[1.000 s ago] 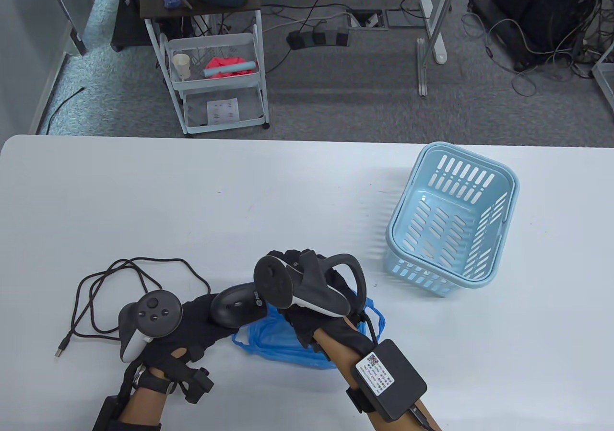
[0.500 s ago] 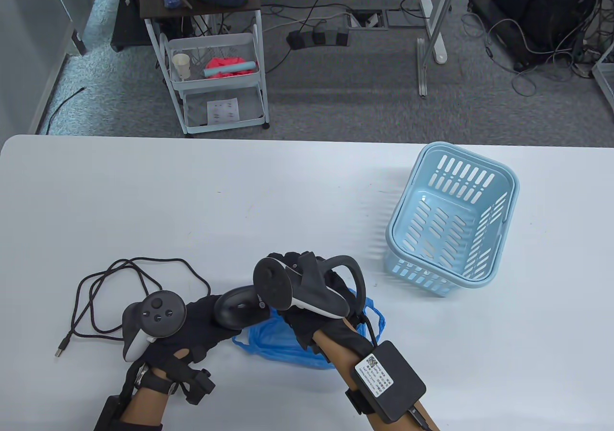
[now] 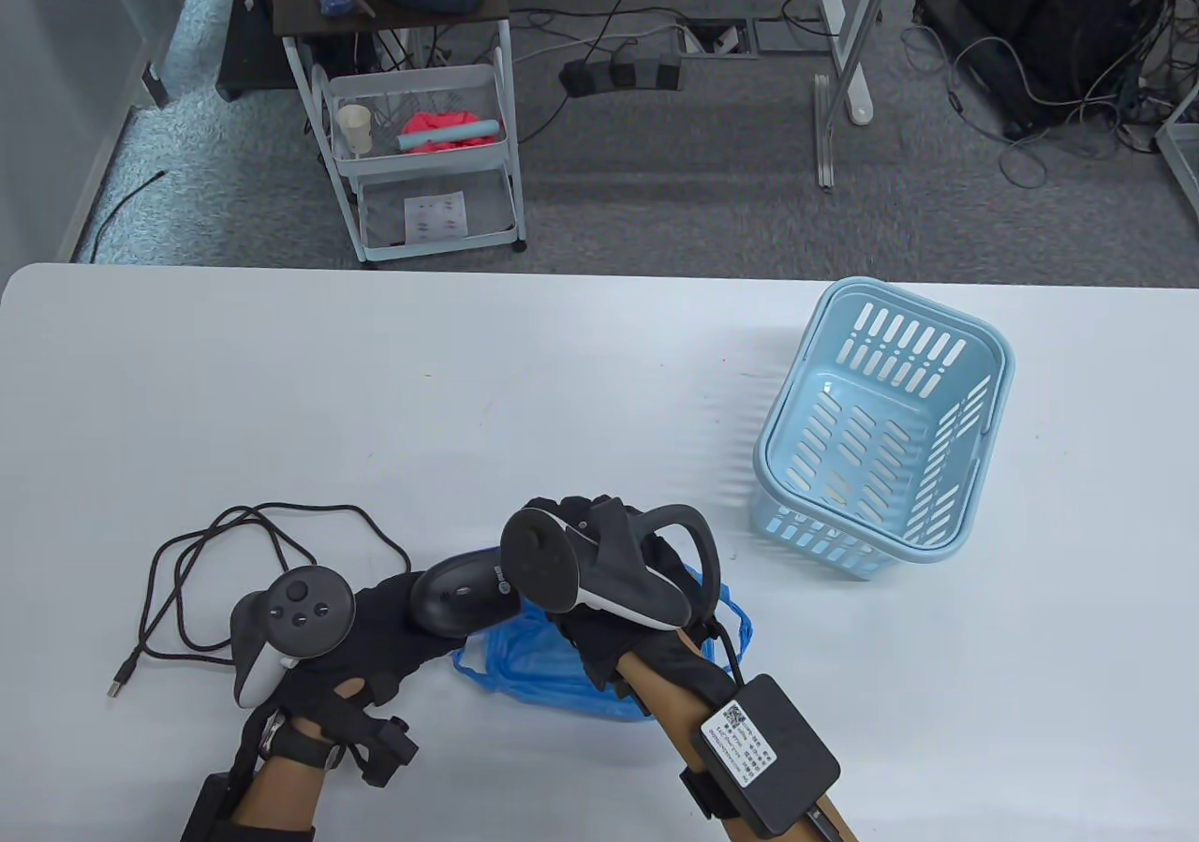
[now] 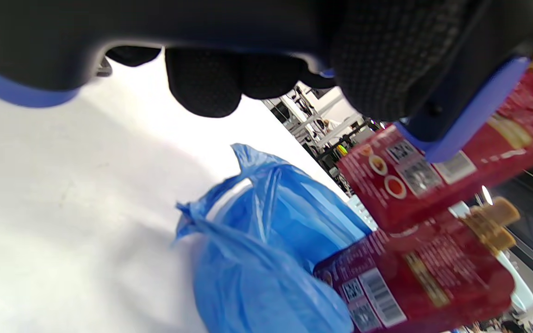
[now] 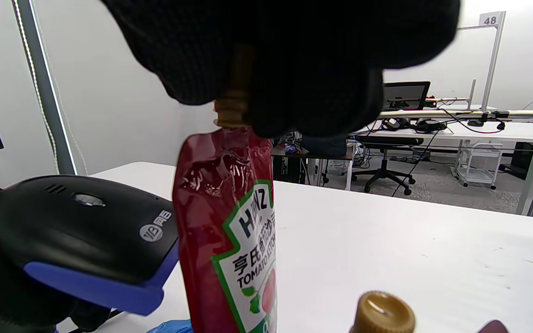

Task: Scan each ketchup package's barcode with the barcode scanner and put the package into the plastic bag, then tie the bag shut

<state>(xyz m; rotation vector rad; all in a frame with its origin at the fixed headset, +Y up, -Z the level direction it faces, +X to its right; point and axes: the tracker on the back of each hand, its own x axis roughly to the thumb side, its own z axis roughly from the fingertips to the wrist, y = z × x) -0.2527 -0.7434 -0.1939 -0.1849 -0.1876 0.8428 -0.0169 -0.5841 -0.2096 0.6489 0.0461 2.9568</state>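
My left hand (image 3: pixel 398 627) grips the black barcode scanner (image 3: pixel 466 591), whose blue-trimmed nose (image 4: pixel 461 120) sits right at the back of a red ketchup pouch (image 4: pixel 428 185), near its barcode. My right hand (image 3: pixel 567 512) pinches that pouch (image 5: pixel 234 240) by its brown cap and holds it upright above the blue plastic bag (image 3: pixel 525 659). The pouch is hidden under the right hand's tracker in the table view. A second red pouch (image 4: pixel 414 277) lies lower, at the bag's (image 4: pixel 266 259) mouth, and its brown cap (image 5: pixel 382 314) shows at the bottom of the right wrist view.
A light blue slotted basket (image 3: pixel 885 439) stands on the right of the white table (image 3: pixel 468 392). The scanner's black cable (image 3: pixel 234 542) loops across the table to the left of my hands.
The scanner tipped slightly and came back. My right hand and forearm shifted a little to the right. Both grips are unchanged.
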